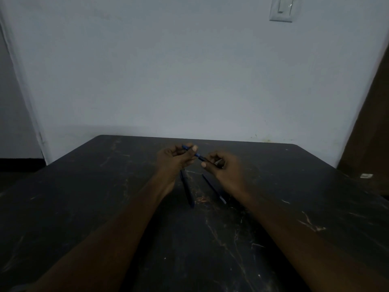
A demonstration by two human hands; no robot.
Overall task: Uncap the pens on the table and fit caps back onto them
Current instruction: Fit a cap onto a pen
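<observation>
Above the middle of the dark table (84, 207), my left hand (174, 161) grips a blue pen (197, 155) by its barrel, its far end sticking out past my fingers. My right hand (223, 165) pinches the dark cap (202, 158) at the pen's near end; the cap touches the pen, and I cannot tell whether it is seated or pulled off. Two more dark pens lie on the table below my hands: one pen (187, 189) under my left wrist, a thinner pen (213, 188) beside my right wrist. The light is dim.
The table's far edge meets a pale wall with a light switch (282, 8) at the upper right. A small white object (366, 176) lies near the table's right edge. A brown door or panel (370, 123) stands to the right.
</observation>
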